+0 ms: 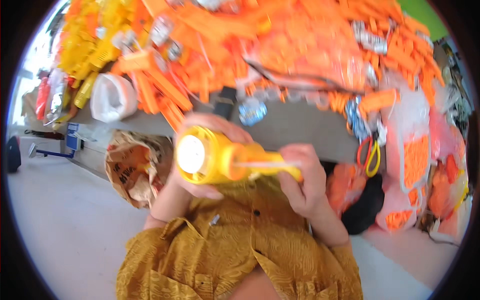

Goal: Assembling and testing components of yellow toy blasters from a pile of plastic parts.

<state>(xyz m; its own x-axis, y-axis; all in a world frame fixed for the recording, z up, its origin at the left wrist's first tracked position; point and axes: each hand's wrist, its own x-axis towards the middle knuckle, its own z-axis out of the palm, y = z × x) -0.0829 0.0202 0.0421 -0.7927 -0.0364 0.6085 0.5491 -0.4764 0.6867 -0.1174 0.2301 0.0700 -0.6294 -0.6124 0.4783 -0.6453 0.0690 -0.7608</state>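
Note:
A yellow flashlight with a round, brightly glowing white face is held level in front of my chest. My left hand wraps its wide head from behind, with fingers over the top and the thumb side below. The narrower yellow and orange end points right, and my right hand pinches it between thumb and fingers. A pale thin strip runs along that end; motion blur hides its detail.
A grey table ahead carries heaps of orange plastic parts and yellow parts. A white tub, a blue clear packet and red-and-yellow-handled scissors are nearby. A brown paper bag stands left.

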